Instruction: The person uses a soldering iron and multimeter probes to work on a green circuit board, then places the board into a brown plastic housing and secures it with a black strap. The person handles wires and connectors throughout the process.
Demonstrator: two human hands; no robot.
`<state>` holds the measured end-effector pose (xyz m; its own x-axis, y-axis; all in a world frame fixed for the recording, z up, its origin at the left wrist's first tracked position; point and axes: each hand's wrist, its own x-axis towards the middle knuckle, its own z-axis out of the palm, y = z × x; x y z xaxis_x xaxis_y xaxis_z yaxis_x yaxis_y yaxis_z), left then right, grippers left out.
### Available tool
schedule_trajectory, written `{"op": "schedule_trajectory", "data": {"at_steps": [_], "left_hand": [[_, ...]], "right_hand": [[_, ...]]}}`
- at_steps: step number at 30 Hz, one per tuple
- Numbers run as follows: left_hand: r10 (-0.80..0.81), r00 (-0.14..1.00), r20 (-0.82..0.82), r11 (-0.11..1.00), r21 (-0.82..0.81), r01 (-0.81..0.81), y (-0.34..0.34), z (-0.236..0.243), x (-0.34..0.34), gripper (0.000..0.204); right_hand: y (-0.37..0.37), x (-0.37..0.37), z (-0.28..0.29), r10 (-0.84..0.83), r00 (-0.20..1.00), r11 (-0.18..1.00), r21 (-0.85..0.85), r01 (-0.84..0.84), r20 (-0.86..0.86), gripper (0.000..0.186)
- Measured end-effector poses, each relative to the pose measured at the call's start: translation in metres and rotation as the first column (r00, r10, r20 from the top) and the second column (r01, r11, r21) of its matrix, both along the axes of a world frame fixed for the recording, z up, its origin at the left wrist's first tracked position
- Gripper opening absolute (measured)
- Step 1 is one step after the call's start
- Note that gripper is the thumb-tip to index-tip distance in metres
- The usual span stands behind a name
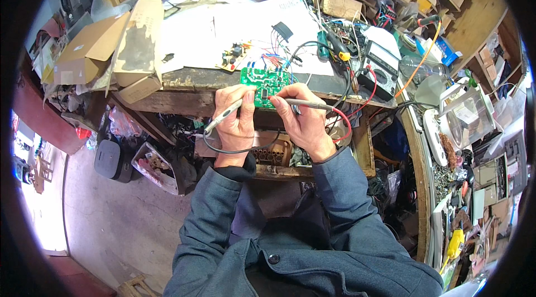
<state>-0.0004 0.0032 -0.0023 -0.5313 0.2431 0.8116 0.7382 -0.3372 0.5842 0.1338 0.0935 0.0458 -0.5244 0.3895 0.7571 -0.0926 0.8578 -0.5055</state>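
A green circuit board (251, 77) sits at the bench's front edge, tilted toward me, with several coloured wires running from its far side. My left hand (235, 124) is closed around a grey test probe (224, 113) with a black lead. In my right hand (304, 126) is another test probe (308, 103), with a red lead that loops to the right. Both probe tips point at the board's near half; whether they touch it is too small to tell. Right of the board lies an analog multimeter (383, 62), a red lead beside it.
A smaller board with components (234, 55) lies on white paper behind the green one. Screwdrivers (322, 45) and tangled cables crowd the right. Cardboard boxes (92, 45) stack at left. Below the bench edge is an open drawer (273, 171); a bin (159, 168) stands on the floor.
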Motion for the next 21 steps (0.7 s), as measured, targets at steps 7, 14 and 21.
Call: {"op": "schedule_trajectory", "data": {"at_steps": [7, 14, 21], "left_hand": [[0.009, 1.000, -0.004, 1.000, -0.010, -0.009, -0.0004, 0.0003, -0.0008, 0.010], [0.014, 1.000, -0.002, 0.999, -0.053, -0.014, -0.0041, 0.0016, -0.0005, 0.017], [-0.001, 1.000, 0.007, 0.999, -0.053, 0.001, -0.0046, 0.0020, 0.0001, 0.018]], "right_hand": [[0.0003, 0.0000, -0.0008, 0.000, 1.000, 1.000, -0.008, 0.000, 0.004, 0.016], [0.0005, -0.0018, -0.0017, 0.011, 1.000, 1.000, -0.014, -0.011, -0.016, 0.017], [0.0006, -0.0008, -0.0027, -0.002, 1.000, 1.000, -0.018, 0.002, -0.001, 0.017]]}}
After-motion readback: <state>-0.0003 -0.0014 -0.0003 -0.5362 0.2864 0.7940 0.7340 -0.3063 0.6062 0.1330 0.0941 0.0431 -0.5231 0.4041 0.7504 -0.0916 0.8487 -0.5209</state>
